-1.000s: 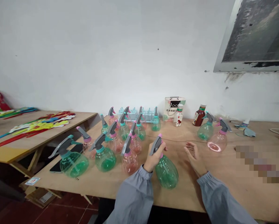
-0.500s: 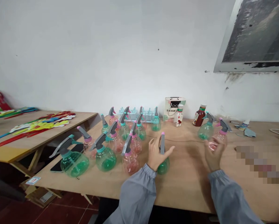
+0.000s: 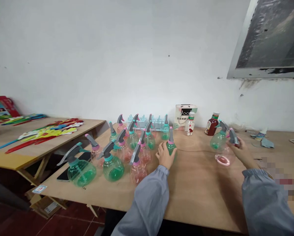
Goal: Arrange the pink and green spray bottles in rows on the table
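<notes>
My left hand [image 3: 165, 155] is closed round the body of a green spray bottle [image 3: 171, 147] with a pink collar and grey head, which stands upright. Over on the right, my right hand [image 3: 240, 151] grips the grey head of a pink spray bottle [image 3: 227, 155]. This bottle leans, and a pale ring at its base shows toward me. Close behind it stands a green spray bottle [image 3: 218, 141] with a teal collar. Left of my left hand, several pink and green spray bottles form a group, among them a pink one [image 3: 138, 172] nearest me.
Behind the group lies a light blue rack [image 3: 159, 123]. A paper bag [image 3: 180, 118], a white-labelled bottle [image 3: 190, 124] and a dark red drink bottle [image 3: 211, 124] stand by the wall. A phone [image 3: 63, 176] lies at left. Colourful gloves [image 3: 55, 134] cover part of another table.
My left hand has closed round the green bottle, which now stands farther from the front edge. My right hand has shifted rightward to the pink bottle's head, and that bottle now leans.
</notes>
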Action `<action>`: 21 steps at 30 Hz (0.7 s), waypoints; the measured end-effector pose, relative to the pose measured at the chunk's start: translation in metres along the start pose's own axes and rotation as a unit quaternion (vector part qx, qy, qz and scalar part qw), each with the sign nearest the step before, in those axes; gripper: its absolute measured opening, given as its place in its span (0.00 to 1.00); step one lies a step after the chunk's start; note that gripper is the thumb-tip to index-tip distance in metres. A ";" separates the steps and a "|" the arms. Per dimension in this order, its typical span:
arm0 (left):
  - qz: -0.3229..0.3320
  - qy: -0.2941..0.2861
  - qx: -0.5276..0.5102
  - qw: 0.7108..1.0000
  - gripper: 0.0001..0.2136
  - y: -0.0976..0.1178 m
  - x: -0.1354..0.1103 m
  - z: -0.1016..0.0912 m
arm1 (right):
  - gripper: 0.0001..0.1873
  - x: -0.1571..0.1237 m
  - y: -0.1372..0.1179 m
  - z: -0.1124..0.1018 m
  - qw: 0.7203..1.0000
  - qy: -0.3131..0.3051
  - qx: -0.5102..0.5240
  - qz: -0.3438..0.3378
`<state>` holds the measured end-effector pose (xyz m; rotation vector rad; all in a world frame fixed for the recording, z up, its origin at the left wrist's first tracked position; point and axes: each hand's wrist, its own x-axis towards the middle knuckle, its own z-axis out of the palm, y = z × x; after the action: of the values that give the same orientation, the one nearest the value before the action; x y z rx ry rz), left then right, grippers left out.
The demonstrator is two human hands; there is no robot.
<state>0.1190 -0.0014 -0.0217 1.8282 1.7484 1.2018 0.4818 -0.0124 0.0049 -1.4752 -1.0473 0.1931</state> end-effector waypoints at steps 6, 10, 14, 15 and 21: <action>-0.040 0.000 -0.025 0.999 0.32 0.003 0.057 0.022 | 0.38 -0.065 -0.029 0.022 0.983 -0.161 0.082 -0.019; -0.019 0.063 -0.059 0.996 0.36 0.001 0.036 0.021 | 0.31 -0.099 -0.051 0.045 0.969 -0.208 0.131 -0.041; 0.113 -0.011 -0.052 0.992 0.27 -0.013 -0.031 -0.009 | 0.32 -0.130 -0.075 0.071 0.924 -0.237 0.298 0.046; 0.153 -0.034 -0.038 0.987 0.22 -0.020 -0.049 -0.019 | 0.31 -0.137 -0.080 0.077 0.914 -0.234 0.327 0.059; 0.211 -0.067 0.052 0.974 0.16 -0.082 -0.103 -0.045 | 0.22 -0.163 -0.099 0.103 0.878 -0.208 0.418 0.103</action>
<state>0.0436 -0.0965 -0.0903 2.3680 1.4144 1.1109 0.2729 -0.0671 -0.0072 -0.7439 -0.9467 1.0226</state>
